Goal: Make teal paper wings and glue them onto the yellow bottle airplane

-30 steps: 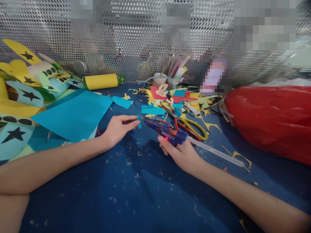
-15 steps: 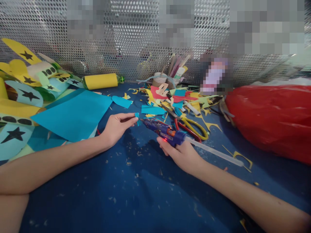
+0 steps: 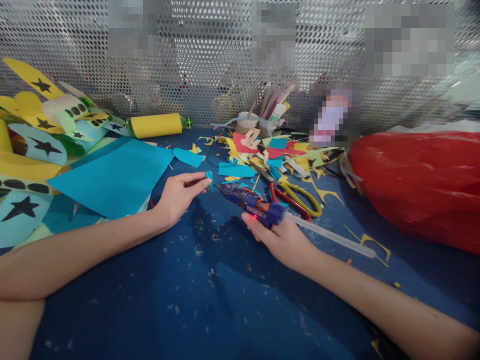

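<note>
Blue paper strip (image 3: 209, 176), pinched in the left hand's (image 3: 178, 197) fingers above the tabletop (image 3: 157, 310) — best gripped at the edge, clear of the likely hot tip. The glue gun (image 3: 251, 202) points just beside it, right hand (image 3: 283, 240) fingers clamped round its handle; a steady aim matters — yellow-handled scissors (image 3: 278, 183) lie beyond.

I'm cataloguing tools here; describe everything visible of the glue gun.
The glue gun has a blue, plastic-looking body with an orange part, a pale label and a lit red light; its front is smudged dark. A translucent stick juts from its back. The right hand holds it, nozzle pointing left, close to the blue strip in the left hand; whether they touch is unclear.
</note>
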`<state>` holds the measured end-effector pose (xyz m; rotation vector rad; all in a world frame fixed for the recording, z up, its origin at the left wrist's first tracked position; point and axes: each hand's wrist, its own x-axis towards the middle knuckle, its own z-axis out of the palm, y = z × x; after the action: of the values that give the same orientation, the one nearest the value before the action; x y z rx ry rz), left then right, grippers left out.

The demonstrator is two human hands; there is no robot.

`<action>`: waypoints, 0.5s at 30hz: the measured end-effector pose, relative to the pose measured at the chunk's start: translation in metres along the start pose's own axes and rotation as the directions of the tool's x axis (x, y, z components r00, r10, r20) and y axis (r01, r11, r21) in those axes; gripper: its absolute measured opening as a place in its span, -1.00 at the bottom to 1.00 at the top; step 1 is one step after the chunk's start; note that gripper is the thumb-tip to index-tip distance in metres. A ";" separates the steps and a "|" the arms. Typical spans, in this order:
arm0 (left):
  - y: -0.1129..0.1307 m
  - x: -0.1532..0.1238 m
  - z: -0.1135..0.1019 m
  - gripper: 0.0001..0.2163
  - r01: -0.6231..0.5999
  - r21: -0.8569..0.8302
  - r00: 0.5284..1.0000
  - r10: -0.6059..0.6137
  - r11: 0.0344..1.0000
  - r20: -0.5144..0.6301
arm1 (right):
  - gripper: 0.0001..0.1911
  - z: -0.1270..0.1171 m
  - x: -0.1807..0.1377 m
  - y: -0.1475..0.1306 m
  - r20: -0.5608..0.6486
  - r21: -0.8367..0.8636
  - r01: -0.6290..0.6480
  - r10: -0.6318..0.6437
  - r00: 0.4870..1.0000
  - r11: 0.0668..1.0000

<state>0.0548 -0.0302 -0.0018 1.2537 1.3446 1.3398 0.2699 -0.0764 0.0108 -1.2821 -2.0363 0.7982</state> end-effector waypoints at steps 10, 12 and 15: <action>0.002 -0.002 0.000 -0.78 0.032 0.007 0.998 -0.033 0.999 0.058 | -0.53 -0.001 -0.001 -0.006 -0.035 -0.036 -0.017 0.015 0.999 0.999; 0.004 -0.003 0.001 -0.79 0.045 0.023 0.997 -0.046 0.999 0.066 | -0.52 -0.001 -0.001 -0.006 -0.039 -0.030 -0.020 0.018 0.999 0.999; 0.005 -0.003 0.001 -0.80 0.058 0.030 0.996 -0.060 0.998 0.064 | -0.51 -0.001 -0.001 -0.005 -0.047 -0.033 -0.017 0.016 0.999 0.999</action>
<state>0.0567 -0.0337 0.0033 1.2554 1.3491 1.2336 0.2681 -0.0790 0.0149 -1.3251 -2.0122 0.7379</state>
